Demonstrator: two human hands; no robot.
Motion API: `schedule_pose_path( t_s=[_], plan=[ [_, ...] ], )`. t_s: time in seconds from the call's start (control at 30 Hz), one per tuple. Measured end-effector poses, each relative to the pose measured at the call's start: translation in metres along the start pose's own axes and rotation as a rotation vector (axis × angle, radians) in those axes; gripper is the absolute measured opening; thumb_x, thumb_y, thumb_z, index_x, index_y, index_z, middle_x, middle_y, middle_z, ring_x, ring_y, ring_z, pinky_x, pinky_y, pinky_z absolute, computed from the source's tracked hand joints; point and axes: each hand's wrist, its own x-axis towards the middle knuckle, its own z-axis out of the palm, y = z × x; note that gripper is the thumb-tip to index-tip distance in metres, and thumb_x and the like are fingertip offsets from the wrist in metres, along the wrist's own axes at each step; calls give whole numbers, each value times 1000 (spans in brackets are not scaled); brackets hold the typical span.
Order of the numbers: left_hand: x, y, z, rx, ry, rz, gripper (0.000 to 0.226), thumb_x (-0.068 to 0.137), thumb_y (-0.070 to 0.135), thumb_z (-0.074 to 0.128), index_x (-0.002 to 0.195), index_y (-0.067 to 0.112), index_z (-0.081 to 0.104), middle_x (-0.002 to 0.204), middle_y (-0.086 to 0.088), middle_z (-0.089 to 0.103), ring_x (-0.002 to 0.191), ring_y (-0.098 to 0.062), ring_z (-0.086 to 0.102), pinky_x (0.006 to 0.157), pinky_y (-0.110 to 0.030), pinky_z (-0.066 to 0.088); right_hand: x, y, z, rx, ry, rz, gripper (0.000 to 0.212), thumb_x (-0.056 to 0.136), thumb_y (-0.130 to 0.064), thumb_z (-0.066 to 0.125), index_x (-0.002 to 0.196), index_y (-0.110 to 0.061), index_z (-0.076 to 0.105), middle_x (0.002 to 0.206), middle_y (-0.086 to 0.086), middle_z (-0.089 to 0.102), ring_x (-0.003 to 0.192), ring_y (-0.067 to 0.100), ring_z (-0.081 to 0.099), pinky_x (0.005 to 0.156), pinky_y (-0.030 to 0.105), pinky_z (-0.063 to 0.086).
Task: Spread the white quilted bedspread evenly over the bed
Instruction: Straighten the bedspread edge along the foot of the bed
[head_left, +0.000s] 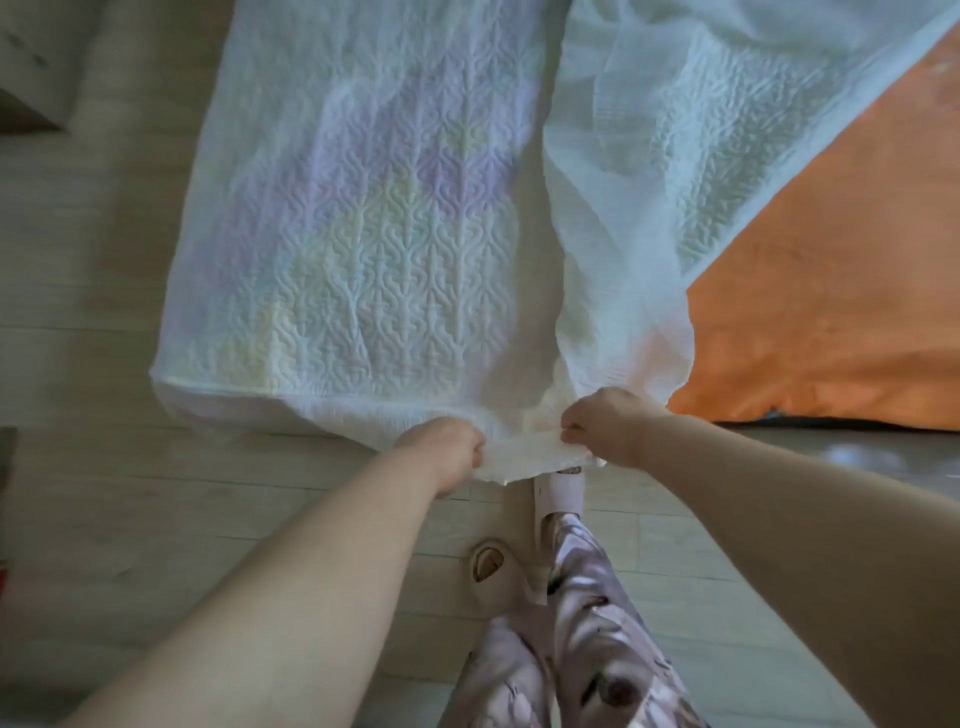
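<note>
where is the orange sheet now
Head view, right side: the orange sheet shows past the right edge of the white quilted bedspread, just beyond the right hand.

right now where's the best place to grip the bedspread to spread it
Probably the near hem, from the person's side, with hands wider apart. The left hand and right hand both pinch the bedspread at one bunched spot, leaving its left corner unheld.
</note>
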Motion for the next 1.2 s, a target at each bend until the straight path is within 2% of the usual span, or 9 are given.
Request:
schedule_pose_path(
  t_s=[0.17,0.3,0.4,0.47,0.53,0.6,0.8,0.97,1.2],
  plan=[
    [-16,4,23,25,15,-17,21,91,15,50,71,18,52,86,-4,53,82,-24,53,67,-27,36,-19,-6,36,-25,-2,9,27,101,-29,41,118,-25,62,122,8,60,100,23,52,79,28,36],
    [-22,9,37,45,-4,0,19,91,18,51,73,18,56,87,-4,56,82,-24,55,66,-29,40,-31,-11,58,-27,-74,49,27,100,-25,46,122,-27,61,127,4,59,117,24,54,93,30,43],
    [-26,12,32,48,18,-15,18,93,23,52,98,18,68,107,-4,64,98,-25,61,78,-30,46,-44,-13,55,-2,-115,47,29,98,-32,49,124,-25,61,130,1,58,121,23,52,96,30,43],
    [-31,16,16,58,58,-19,24,95,30,52,107,17,67,112,-5,64,103,-26,60,82,-30,46,-52,-8,42,66,-51,63,26,96,-37,50,116,-27,63,122,1,60,114,23,55,84,28,45],
    [-34,19,-3,46,94,-10,28,95,35,50,109,17,66,113,-4,64,104,-25,60,84,-31,46,-53,-2,26,76,16,81,20,97,-27,45,104,-28,64,110,3,61,100,26,56,68,25,40],
    [-35,26,-26,20,141,-14,28,95,35,49,108,18,67,111,-3,65,102,-24,60,80,-31,46,-52,9,6,33,87,114,25,97,-21,43,109,-22,65,114,4,63,98,26,56,70,28,40],
    [-19,61,-78,-80,256,-32,25,96,31,48,98,15,68,106,-9,66,98,-27,61,78,-30,44,-37,48,-48,24,298,152,28,97,-19,44,116,-30,60,118,-1,63,106,23,60,71,28,41],
    [27,110,-102,-138,301,-57,29,95,33,48,103,14,68,110,-7,67,101,-27,61,81,-33,47,-17,102,-92,39,372,132,29,98,-15,41,116,-26,60,110,1,64,94,24,60,68,29,41],
    [98,188,-130,-131,429,-213,42,93,46,50,119,14,58,124,-7,62,116,-29,57,89,-36,46,24,179,-136,73,401,86,26,97,-19,43,113,-25,62,111,3,64,101,26,61,73,30,42]
  ],
)
